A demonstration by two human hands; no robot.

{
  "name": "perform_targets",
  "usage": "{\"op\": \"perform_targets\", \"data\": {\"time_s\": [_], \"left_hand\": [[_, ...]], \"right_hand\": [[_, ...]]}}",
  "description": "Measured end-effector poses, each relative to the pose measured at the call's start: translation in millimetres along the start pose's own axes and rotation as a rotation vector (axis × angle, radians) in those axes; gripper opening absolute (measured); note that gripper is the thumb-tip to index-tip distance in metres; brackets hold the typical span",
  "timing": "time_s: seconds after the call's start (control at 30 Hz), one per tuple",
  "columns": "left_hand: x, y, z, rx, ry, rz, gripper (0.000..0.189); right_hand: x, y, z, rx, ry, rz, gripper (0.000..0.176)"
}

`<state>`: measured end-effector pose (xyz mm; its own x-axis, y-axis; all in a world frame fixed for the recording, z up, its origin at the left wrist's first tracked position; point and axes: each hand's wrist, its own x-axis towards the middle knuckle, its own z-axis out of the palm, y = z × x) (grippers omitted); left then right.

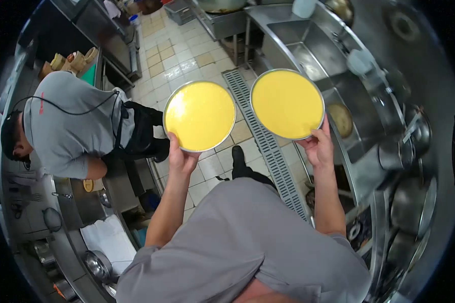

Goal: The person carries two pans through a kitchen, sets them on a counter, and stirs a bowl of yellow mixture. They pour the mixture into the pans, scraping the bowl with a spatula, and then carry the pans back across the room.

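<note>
Two round metal trays filled with a smooth yellow layer are held up side by side, apart from each other. My left hand (181, 156) grips the near edge of the left yellow tray (200, 116), its thumb over the rim and its fingers underneath. The right yellow tray (287, 103) is in my right hand (318, 144), held by its lower right rim. Both trays look roughly level above the floor.
A co-worker (76, 121) in a grey shirt bends over the left counter. A steel sink (356, 108) lies to the right, with pots (397, 154) beside it. A floor drain grate (268, 146) runs between tiles. A white cloth (108, 240) lies lower left.
</note>
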<state>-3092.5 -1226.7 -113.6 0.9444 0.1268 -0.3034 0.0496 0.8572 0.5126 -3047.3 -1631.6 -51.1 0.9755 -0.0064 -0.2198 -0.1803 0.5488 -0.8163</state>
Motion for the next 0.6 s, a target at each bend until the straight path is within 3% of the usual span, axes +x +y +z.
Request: {"op": "perform_targets", "data": {"time_s": [0.1,0.37,0.6], "left_hand": [[96,31,12,-0.043,-0.071,-0.007,0.072],[327,133,60,-0.089,0.026,0.045,0.077],[534,247,53,-0.061,0.005,0.078,0.078]], "right_hand": [[96,-9,49,-0.040,-0.003,-0.004,0.084],[358,-12,193,-0.057,-0.135,0.049,0.083],[566,7,350,-0.065,-0.302,0.049,0.080]]}}
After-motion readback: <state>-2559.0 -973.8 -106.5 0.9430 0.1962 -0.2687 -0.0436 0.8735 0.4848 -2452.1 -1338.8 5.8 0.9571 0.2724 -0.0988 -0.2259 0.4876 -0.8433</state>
